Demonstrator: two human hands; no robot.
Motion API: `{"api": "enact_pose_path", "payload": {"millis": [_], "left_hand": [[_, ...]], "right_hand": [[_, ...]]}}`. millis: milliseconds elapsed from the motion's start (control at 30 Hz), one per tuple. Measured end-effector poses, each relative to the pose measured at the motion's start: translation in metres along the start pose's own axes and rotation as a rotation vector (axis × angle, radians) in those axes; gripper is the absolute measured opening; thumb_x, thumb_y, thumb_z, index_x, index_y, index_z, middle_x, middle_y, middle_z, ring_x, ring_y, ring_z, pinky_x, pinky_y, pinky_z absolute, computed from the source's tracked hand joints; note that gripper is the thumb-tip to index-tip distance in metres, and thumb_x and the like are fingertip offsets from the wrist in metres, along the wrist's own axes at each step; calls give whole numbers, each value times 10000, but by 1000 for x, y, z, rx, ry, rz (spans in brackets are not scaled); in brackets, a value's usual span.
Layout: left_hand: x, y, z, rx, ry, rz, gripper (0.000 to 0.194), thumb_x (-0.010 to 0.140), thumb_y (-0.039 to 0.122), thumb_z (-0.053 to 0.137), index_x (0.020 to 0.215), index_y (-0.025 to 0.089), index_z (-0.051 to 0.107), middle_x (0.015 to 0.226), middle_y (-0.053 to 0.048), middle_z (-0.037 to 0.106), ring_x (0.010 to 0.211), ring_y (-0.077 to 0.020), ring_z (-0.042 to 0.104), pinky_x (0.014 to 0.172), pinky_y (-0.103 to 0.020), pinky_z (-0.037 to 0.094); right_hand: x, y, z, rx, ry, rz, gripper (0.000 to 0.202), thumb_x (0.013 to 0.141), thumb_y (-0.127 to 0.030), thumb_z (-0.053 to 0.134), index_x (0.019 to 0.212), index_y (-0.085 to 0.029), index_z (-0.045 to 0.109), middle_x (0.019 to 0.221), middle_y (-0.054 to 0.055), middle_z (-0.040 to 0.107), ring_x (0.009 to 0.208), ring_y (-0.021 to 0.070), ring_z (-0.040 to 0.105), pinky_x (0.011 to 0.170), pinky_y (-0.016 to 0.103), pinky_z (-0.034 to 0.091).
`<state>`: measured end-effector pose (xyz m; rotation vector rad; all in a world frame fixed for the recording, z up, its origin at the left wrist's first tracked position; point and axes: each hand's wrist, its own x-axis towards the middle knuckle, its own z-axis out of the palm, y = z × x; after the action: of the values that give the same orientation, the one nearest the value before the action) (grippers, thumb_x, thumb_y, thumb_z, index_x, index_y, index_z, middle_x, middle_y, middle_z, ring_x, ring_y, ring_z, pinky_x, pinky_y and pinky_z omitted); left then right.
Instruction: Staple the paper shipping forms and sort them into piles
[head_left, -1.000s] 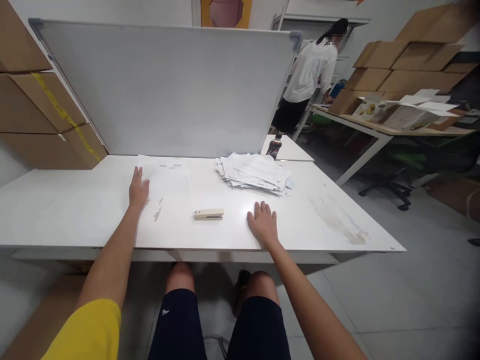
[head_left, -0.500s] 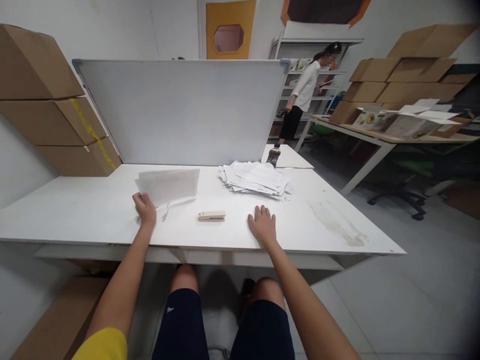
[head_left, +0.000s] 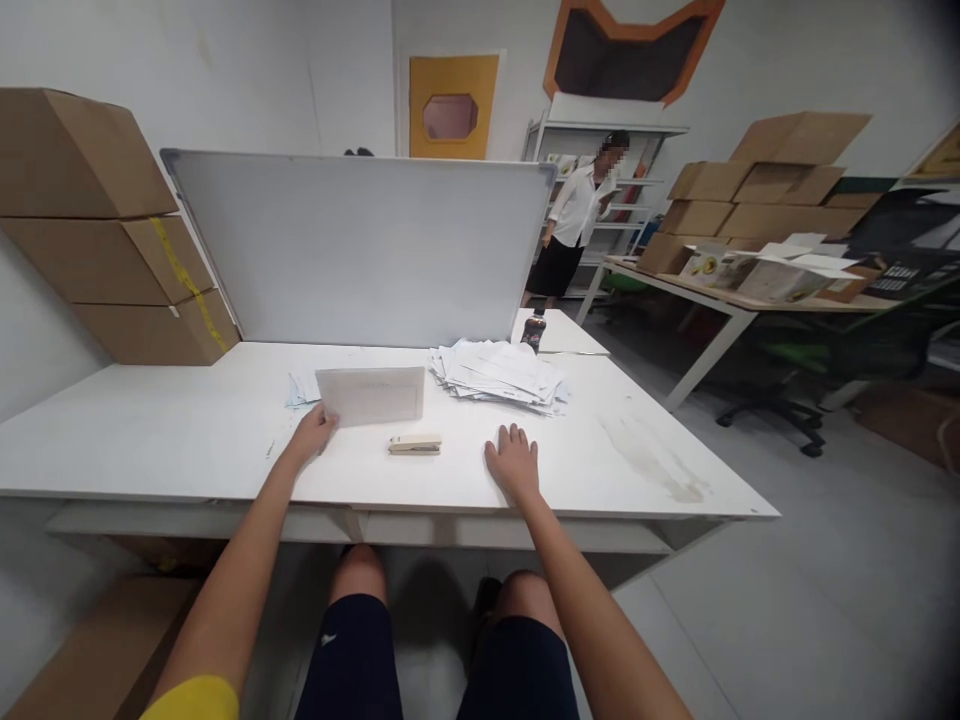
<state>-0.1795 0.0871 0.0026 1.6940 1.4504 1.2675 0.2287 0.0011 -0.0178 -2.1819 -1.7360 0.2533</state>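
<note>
Left hand [head_left: 313, 432] pinches lower left corner of paper sheet [head_left: 371, 394], lifted off desk [head_left: 150, 440] near front edge. Right hand [head_left: 512, 462] flat, fingers spread, empty, right of stapler [head_left: 415, 444]. Sheet likely light, floppy, crease-prone; hold edge gently.

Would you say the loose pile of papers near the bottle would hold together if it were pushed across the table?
Probably not: the pile of papers lies fanned and unbound, so sheets would likely slide apart. Each looks thin and floppy, like the sheet in the left hand.
</note>
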Motion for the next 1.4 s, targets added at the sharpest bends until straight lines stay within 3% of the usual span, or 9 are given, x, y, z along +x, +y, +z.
{"api": "enact_pose_path", "payload": {"millis": [67, 167, 333, 500, 667, 867, 1133, 1267, 1400], "left_hand": [[-1, 0, -1, 7, -73, -21, 509, 677, 496, 669, 1083, 194, 619, 1087, -75, 701, 1067, -278, 615, 969, -401, 453], [0, 5, 9, -61, 12, -47, 530, 657, 501, 688, 1079, 184, 640, 1092, -86, 710, 1053, -289, 627, 949, -405, 468], [12, 30, 76, -176, -169, 28, 495, 624, 506, 725, 981, 167, 674, 1027, -92, 727, 980, -300, 650, 911, -424, 487], [24, 49, 126, -136, -332, 33, 470, 641, 516, 709, 946, 159, 688, 929, -74, 722, 940, -293, 649, 882, -415, 491], [25, 43, 123, -10, -326, 95, 377, 723, 480, 651, 945, 177, 685, 892, -50, 701, 882, -253, 628, 851, -386, 495], [27, 45, 124, 68, -335, 91, 492, 733, 454, 643, 1161, 211, 625, 1046, -60, 701, 884, -245, 623, 822, -373, 511], [13, 60, 120, 66, -238, 190, 263, 850, 468, 497, 826, 219, 578, 851, -20, 648, 851, -197, 589, 809, -307, 467], [12, 61, 120, 99, -162, 213, 288, 853, 490, 479, 865, 220, 579, 851, -21, 643, 848, -203, 578, 801, -311, 459], [16, 57, 123, 174, -250, 117, 302, 818, 486, 511, 916, 216, 604, 814, -19, 647, 805, -223, 583, 758, -327, 469]], "right_hand": [[1, 0, 1, 8, 7, -3, 635, 944, -377, 306, 1489, -52, 325, 1580, 180, 236, 1465, 310, 176, 1167, 511, 102], [3, 0, 1, 45, 45, -7, 608, 929, -354, 353, 1451, -45, 394, 1552, 199, 299, 1449, 329, 218, 1160, 524, 121], [19, 0, -3, 405, 168, -181, 505, 910, -361, 395, 1358, -165, 522, 1321, 120, 602, 1206, 255, 550, 1028, 382, 395], [43, 4, 7, 647, 122, -237, 478, 778, -493, 588, 1164, -216, 643, 1074, 91, 709, 962, 291, 638, 803, 373, 493], [64, 10, 16, 962, 161, -161, 331, 762, -486, 529, 754, -182, 660, 746, 67, 674, 747, 247, 609, 685, 348, 478], [74, 12, 15, 989, 94, -226, 310, 717, -432, 577, 882, -190, 677, 910, 90, 708, 842, 263, 611, 768, 381, 476], [68, 12, 10, 954, 167, -246, 317, 733, -425, 520, 868, -182, 671, 877, 68, 703, 831, 242, 600, 743, 341, 468], [65, 11, 7, 979, 193, -239, 282, 759, -423, 513, 817, -189, 658, 819, 55, 679, 789, 218, 583, 704, 317, 457], [64, 10, 6, 935, 146, -231, 259, 755, -397, 522, 845, -193, 655, 851, 51, 684, 793, 212, 579, 725, 319, 454]]}}
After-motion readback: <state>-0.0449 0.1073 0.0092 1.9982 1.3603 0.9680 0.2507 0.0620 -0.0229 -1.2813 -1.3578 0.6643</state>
